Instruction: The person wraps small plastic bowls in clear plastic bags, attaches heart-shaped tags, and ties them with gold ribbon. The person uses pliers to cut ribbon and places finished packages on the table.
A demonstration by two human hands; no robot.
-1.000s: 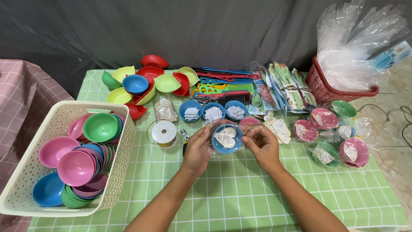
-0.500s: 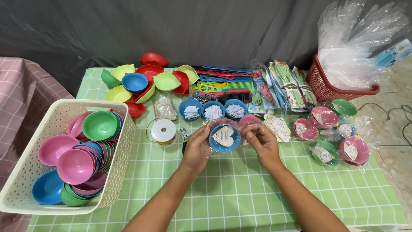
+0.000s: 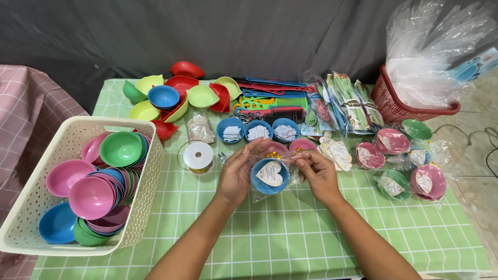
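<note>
Head view, centre of frame: the left hand (image 3: 236,173) and the right hand (image 3: 317,173) meet over the worktop (image 3: 290,233), which wears a green checked cloth.
Left hand: fingers curled round the left rim of a small blue bowl (image 3: 270,176), gripping it.
Right hand: fingertips pinched on the clear plastic wrap (image 3: 290,165) at the bowl's upper right edge, closed on it.
Blue bowl: held just above the worktop between both hands, tilted toward the camera; a white heart-shaped tag (image 3: 271,173) lies inside it.
Left of frame: a cream woven basket (image 3: 150,171) holds stacked pink, green, blue and purple bowls.
Just left of the hands: a spool of white ribbon (image 3: 197,155) stands on the cloth.
Upper centre: a heap of loose red, green and blue bowls (image 3: 176,98); beside it, a row of coloured combs (image 3: 272,98).
Above the hands: three blue bowls (image 3: 258,129) filled with small white papers, in a row.
Right of centre: loose heart tags (image 3: 334,151) lie near the right hand.
Right of frame: wrapped pink and green bowls (image 3: 410,166) lie in a cluster.
Upper right: a red basket (image 3: 391,106) stuffed with clear plastic bags (image 3: 436,52).
</note>
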